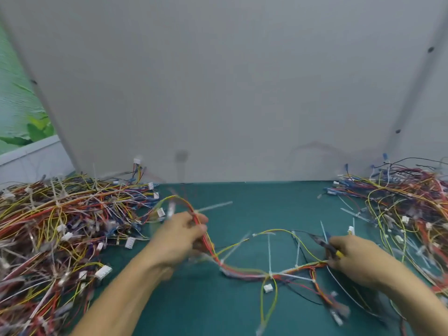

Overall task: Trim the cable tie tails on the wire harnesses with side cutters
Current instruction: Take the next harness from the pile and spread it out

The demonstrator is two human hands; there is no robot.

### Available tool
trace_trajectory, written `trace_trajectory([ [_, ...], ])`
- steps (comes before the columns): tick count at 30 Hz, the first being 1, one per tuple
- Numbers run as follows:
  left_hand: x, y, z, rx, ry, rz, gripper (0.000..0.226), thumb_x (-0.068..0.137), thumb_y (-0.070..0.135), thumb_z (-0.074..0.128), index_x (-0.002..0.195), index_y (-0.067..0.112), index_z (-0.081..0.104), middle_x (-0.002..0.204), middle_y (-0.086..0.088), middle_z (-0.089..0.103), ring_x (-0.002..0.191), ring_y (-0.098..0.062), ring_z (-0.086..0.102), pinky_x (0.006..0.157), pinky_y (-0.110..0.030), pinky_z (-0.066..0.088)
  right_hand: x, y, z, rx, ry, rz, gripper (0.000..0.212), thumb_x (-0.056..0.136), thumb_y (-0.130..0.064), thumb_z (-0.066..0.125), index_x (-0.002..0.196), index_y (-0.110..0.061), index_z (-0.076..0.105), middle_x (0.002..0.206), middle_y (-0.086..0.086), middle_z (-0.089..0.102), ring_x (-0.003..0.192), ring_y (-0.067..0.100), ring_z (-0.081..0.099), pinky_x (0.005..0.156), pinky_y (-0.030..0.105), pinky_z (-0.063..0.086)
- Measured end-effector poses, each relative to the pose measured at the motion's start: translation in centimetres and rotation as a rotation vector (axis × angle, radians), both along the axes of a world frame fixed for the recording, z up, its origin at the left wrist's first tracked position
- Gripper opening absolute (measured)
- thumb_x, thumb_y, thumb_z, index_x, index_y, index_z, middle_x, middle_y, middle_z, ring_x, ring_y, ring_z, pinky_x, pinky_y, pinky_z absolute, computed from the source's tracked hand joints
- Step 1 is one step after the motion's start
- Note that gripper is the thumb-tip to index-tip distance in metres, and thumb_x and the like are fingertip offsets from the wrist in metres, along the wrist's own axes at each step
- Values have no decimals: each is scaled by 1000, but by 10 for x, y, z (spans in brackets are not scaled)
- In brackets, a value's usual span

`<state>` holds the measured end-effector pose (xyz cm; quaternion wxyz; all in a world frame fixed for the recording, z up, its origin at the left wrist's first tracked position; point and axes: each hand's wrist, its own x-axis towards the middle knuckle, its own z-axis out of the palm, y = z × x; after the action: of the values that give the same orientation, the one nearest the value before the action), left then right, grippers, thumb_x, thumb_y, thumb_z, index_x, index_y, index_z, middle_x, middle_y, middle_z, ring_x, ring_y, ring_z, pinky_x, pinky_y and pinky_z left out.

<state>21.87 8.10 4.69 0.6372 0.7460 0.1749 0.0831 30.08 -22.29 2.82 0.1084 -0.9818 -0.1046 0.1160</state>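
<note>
Plainly, the harness [244,272] in hand lies across the mat [242,202], low in the view. Its ten o'clock end is lifted by the left hand [179,236], whose curled fingers grip the red and yellow wires. At its three o'clock end the right hand [356,258] is wrapped round the yellow-tipped handles of the cutters [324,243]. The nose points toward ten o'clock, close by a black wire; blur hides whether the blades are parted.

The main risk, as I judge it, is nicking a wire. The tails [269,253] spring from the bundle right among thin strands, and the left hand is smeared with blur, so the bundle is probably not steady. A cut made that way could bite insulation or leave a sharp stub. The harness may also snag the left pile [60,226] at nine o'clock or the right pile [407,202] at three.

The tails are white, flat, stiff strips, standing out straight. The wires are thin, glossy and limp, in red, yellow, orange and black. A small white blocky connector [268,288] hangs at six o'clock of the bundle. The mat is matte teal; a smooth grey panel [218,93] rises at twelve.
</note>
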Motion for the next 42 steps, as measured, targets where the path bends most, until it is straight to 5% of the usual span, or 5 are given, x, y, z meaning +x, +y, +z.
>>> trace_trajectory([
  [3,5,-5,-22,-134,152,26,11,91,-6,55,96,4,56,76,-14,58,69,-27,63,50,-29,56,-3,-2,-3,54,-18,-61,7,89,-28,56,82,-28,59,88,-1,65,89,23,59,76,31,48],
  [12,1,14,-47,-525,40,85,11,93,2,54,100,-3,62,77,-12,73,70,-27,72,56,-33,58,-4,5,-10,129,-99,-120,19,89,-41,61,81,-24,58,80,-3,63,85,25,58,73,34,48],
  [24,1,16,-51,-507,-20,67,12,96,4,49,97,3,61,68,-6,68,60,-22,67,54,-37,58,-9,13,-5,204,-91,-204,16,86,-33,64,77,-21,57,80,1,63,85,27,58,75,35,49],
  [37,7,22,-56,-552,-199,216,18,100,7,43,89,13,56,79,-5,62,60,-16,70,55,-35,60,1,2,6,883,-136,-429,28,82,-18,75,65,-12,53,56,4,50,54,18,41,55,29,30],
  [42,9,28,-56,-528,-209,296,18,100,7,43,89,13,56,83,-6,61,71,-22,68,54,-35,60,-3,6,2,792,-166,-445,32,73,-25,83,61,-13,55,51,-1,50,51,16,41,52,29,29],
])
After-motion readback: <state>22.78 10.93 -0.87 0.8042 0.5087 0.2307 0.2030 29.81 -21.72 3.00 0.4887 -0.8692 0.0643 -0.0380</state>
